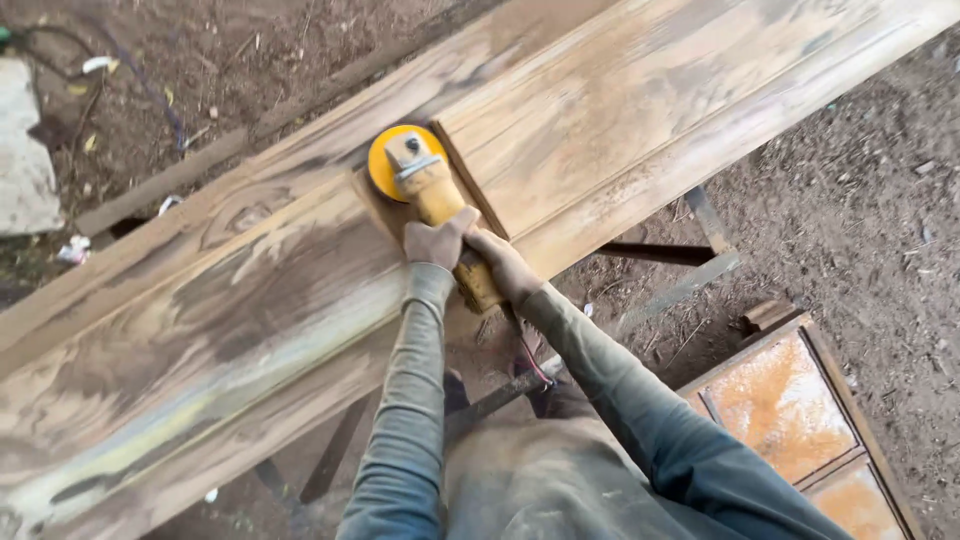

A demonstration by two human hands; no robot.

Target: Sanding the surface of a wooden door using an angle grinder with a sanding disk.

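A yellow angle grinder (430,190) with a round yellow sanding disc rests on a long wooden door panel (250,300) that lies diagonally across the view. My left hand (437,243) grips the grinder's body just behind the head. My right hand (505,265) wraps the rear of the handle. Both hands are dusty, and grey long sleeves cover my arms. The disc sits at the edge of a recessed panel near a cross rail. A red cable (535,362) hangs from the grinder's tail.
The panel rests on a metal stand (680,255) over brown dirt ground. A framed wooden piece with orange panes (790,410) lies at the lower right. A loose plank (160,185) and scraps lie at the upper left.
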